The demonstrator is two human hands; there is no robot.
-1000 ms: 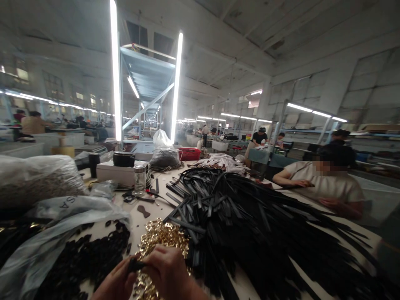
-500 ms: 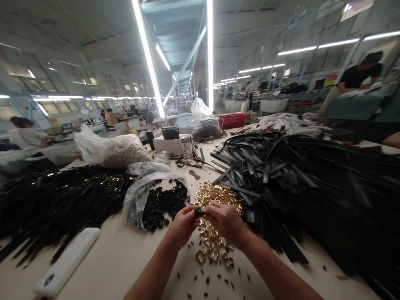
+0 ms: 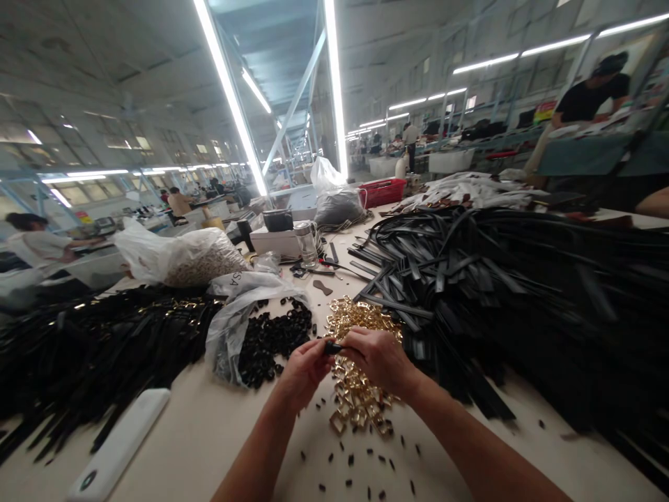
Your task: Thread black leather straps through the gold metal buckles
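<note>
My left hand point(image 3: 303, 369) and my right hand point(image 3: 379, 359) meet over a heap of gold metal buckles point(image 3: 360, 348) on the beige table point(image 3: 209, 432). Together they pinch a small black piece point(image 3: 331, 347) between their fingertips. A big pile of black straps point(image 3: 496, 293) lies right of my right hand. Left of my left hand, small black loops point(image 3: 272, 338) spill from a clear plastic bag point(image 3: 235, 314). Tiny black bits point(image 3: 360, 467) are scattered on the table below my hands.
A second heap of black straps with gold buckles point(image 3: 99, 341) fills the left side, with a white flat device point(image 3: 122, 446) near the front edge. Further back stand a filled plastic bag point(image 3: 182, 258), a glass jar point(image 3: 306, 242), a white box point(image 3: 277, 242) and a red basket point(image 3: 381, 192). Other people work at neighbouring tables.
The view swung down and left from the far table onto my hands. They stay joined over the gold buckles on the small black piece, with only slight finger shifts in the last half second.
</note>
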